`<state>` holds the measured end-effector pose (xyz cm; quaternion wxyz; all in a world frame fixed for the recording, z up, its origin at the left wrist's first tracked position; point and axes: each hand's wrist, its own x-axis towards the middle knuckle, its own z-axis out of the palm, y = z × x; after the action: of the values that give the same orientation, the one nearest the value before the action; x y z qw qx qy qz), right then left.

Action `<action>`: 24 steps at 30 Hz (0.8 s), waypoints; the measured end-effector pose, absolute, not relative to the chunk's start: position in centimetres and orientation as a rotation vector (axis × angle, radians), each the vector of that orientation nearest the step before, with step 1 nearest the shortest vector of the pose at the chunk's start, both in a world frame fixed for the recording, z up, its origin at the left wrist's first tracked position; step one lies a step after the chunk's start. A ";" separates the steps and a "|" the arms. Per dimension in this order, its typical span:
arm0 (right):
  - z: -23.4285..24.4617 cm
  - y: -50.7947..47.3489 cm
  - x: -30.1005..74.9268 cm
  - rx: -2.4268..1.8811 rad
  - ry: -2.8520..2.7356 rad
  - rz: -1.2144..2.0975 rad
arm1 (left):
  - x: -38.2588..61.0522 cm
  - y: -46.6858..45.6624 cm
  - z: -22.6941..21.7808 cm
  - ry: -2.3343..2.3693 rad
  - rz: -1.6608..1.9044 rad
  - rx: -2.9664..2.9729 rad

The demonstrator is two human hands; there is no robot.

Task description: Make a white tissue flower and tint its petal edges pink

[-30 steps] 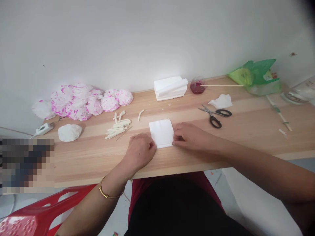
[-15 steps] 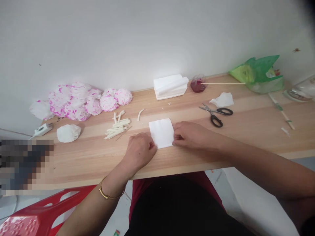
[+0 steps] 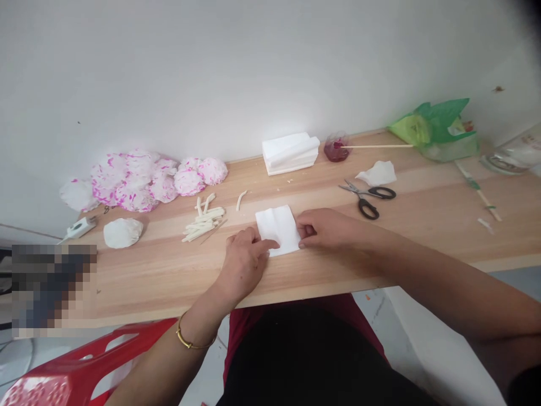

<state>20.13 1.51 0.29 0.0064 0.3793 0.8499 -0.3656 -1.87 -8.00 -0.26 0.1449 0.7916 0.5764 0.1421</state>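
A folded white paper tissue lies flat on the wooden table between my hands. At its lower left corner, my left hand has its thumb stretched across the paper, and its other fingers are curled at the left edge. The right edge is pinched by my right hand, with thumb and fingers close together. Left of my left hand lies a pile of short cream-coloured sticks, with one single curved stick apart from it. Black-handled scissors rest open beyond my right hand.
At the back stand a stack of white tissues and a cup of dark red liquid with a stick in it. Pink-spotted white paper balls and a plain white ball sit left. A green plastic bag lies right.
My left thumb has moved from the tissue's lower left edge onto its surface, pointing right. My right hand stays at the right edge. The view has shifted slightly.
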 end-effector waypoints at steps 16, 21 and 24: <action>-0.3 -2.7 20.3 0.854 3.287 -0.336 | -1.5 -9.3 -0.7 1.455 0.297 2.799; -0.9 -2.8 20.4 0.701 3.270 -0.190 | -1.4 -9.2 -0.6 1.415 0.280 2.816; -0.8 -2.5 20.7 0.691 3.259 -0.204 | -1.5 -9.1 -0.7 1.395 0.297 2.819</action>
<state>20.69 -2.54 -0.78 -0.0981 0.2060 0.9717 -0.0609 -1.46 -9.13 -0.71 -0.0089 0.8923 0.4415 0.0940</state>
